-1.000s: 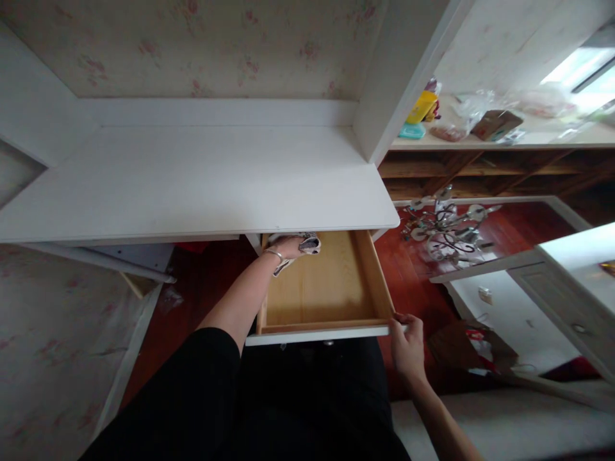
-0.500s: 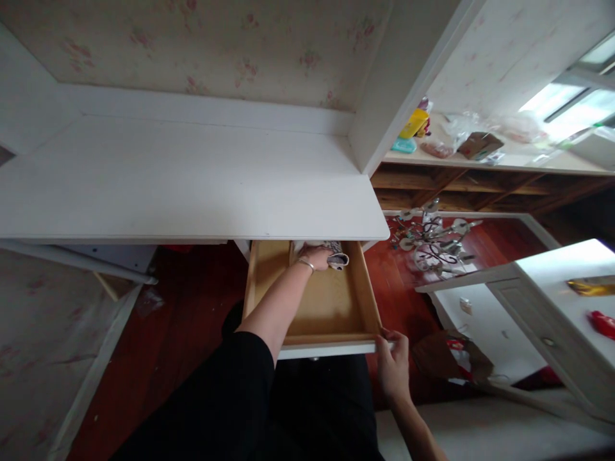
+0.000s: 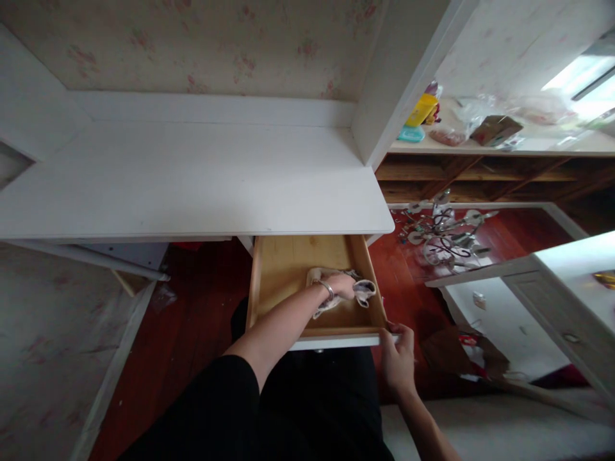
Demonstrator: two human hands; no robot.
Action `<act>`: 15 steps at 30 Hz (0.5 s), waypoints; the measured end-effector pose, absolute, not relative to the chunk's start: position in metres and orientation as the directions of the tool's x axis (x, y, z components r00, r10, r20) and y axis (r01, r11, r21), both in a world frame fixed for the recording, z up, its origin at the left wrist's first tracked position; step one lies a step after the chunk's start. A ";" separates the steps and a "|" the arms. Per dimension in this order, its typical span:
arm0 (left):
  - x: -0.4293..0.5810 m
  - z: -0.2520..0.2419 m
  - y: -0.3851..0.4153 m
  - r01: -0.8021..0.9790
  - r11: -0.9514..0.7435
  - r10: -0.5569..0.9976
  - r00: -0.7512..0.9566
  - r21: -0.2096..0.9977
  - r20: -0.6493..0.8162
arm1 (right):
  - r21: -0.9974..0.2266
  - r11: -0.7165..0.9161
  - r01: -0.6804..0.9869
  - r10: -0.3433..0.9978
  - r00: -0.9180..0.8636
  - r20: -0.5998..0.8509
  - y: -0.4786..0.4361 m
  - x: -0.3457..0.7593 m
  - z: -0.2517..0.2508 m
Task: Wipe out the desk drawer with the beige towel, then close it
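Note:
Below the white desk top, a wooden drawer point(image 3: 283, 262) is pulled out toward me. Inside it, my left hand point(image 3: 339, 286), with a bracelet at the wrist, is closed on a pale, dark-patterned cloth point(image 3: 365, 292) that lies against the drawer bottom near the right side. Part of the cloth bunches out on both sides of the hand; the fingertips are hidden. My right hand point(image 3: 398, 358) grips the front right corner of the drawer, thumb on the near side of the white front.
The white desk top point(image 3: 216, 173) overhangs the drawer's back. A chandelier point(image 3: 442, 234) lies on the red wood floor to the right. Beyond it runs a shelf point(image 3: 480, 147) with bags and a small box. A white cabinet point(image 3: 552, 301) stands at the right, near an open cardboard box point(image 3: 446, 352).
My left hand has moved with the cloth from the back of the drawer toward its front right. The right hand stays on the drawer corner. The view has shifted slightly.

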State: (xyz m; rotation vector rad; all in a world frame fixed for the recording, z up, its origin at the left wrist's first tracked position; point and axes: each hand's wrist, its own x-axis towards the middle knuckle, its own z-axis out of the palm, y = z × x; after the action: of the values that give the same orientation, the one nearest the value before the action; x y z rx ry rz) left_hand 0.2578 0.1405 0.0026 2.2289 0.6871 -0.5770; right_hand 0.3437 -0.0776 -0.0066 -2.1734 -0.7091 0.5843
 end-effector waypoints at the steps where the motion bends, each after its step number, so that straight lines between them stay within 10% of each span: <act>1: 0.257 0.005 0.131 0.607 -0.608 0.250 0.758 0.512 -0.602 | -0.778 -0.549 0.305 0.652 0.739 -0.170 -0.078 0.344 -0.008; 15: 0.159 0.014 0.112 0.660 -0.601 0.238 0.687 0.452 -0.687 | -0.793 -0.526 0.307 0.672 0.722 -0.166 -0.081 0.345 -0.009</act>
State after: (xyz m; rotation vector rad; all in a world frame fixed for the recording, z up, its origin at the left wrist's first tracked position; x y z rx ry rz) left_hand 0.1591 0.1122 0.0145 2.1792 0.6843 -0.7569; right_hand 0.3453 -0.0805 -0.0087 -2.1386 -0.7383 0.5936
